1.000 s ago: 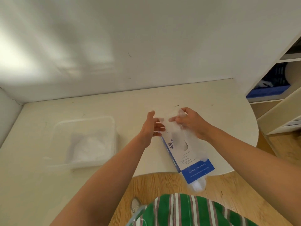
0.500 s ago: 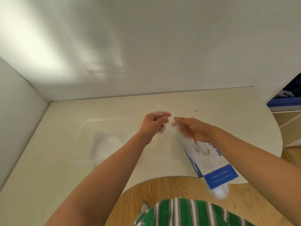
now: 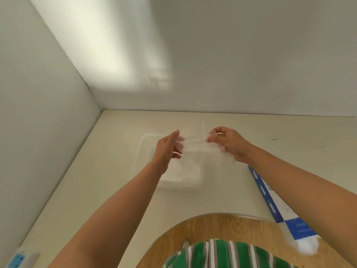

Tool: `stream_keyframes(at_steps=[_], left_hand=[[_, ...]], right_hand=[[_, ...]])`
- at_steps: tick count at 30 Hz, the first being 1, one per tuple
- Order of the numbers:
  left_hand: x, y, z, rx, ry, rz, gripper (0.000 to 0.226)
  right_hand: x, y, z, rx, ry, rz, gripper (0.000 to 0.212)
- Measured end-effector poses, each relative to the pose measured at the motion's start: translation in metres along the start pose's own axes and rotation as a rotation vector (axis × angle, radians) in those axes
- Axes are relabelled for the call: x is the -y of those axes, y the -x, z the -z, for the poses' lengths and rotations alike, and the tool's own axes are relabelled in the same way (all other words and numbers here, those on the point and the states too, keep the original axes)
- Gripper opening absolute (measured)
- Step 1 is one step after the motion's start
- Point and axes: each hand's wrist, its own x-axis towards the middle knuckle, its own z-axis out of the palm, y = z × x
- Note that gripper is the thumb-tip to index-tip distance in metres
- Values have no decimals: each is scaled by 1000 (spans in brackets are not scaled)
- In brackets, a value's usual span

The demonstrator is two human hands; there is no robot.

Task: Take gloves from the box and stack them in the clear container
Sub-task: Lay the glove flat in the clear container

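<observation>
Nearest the camera is a green shirt with white and red stripes point(image 3: 222, 254), above a light wooden plank floor point(image 3: 195, 227) seen through the curved cut-out in the front edge of the cream-coloured surface point(image 3: 108, 190). At the near left corner lies a white power strip with a blue socket face point(image 3: 19, 259), close to the left wall. On the right, a long blue and white cardboard glove box point(image 3: 276, 206) lies flat on the surface with its near end past the edge, and a tuft of clear gloves point(image 3: 307, 247) bulges out of that end. Farther in, left of the box and well apart from it, sits the clear rectangular plastic container point(image 3: 141, 146), which holds a whitish pile of stacked gloves point(image 3: 185, 175). Both bare forearms reach over it. The left hand point(image 3: 167, 149) hangs over the container with its thumb and forefinger meeting on one edge of a thin translucent plastic glove point(image 3: 195, 141), its other fingers loosely spread and blurred. The right hand point(image 3: 229, 142) has its fingers curled in, pinching the opposite edge. The glove stretches between the two hands, in the air above the container's far half. Beyond, plain white walls point(image 3: 231, 64) meet in the far left corner.
</observation>
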Motion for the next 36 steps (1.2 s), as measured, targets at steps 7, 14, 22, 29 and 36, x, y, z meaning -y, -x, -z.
stream_keyframes(at_steps=[7,14,22,29,36], left_hand=[[4,-2,47,108,-234,94,33],[32,-11,62,-146,-779,-79,14],[49,-18,54,-119,-1208,-154,7],[52,-26,49,-112,-1427,-562,39],[56,-37,43,410,-1434,43,74]], right_hand=[[8,-22,-60,223,309,-7,28],[-6,-32,-106,-152,858,645,35],[-52,-30,-130,339,1281,39,70],[-76,-41,-134,376,1298,-88,94],[-80,-49,-136,360,1283,-109,103]])
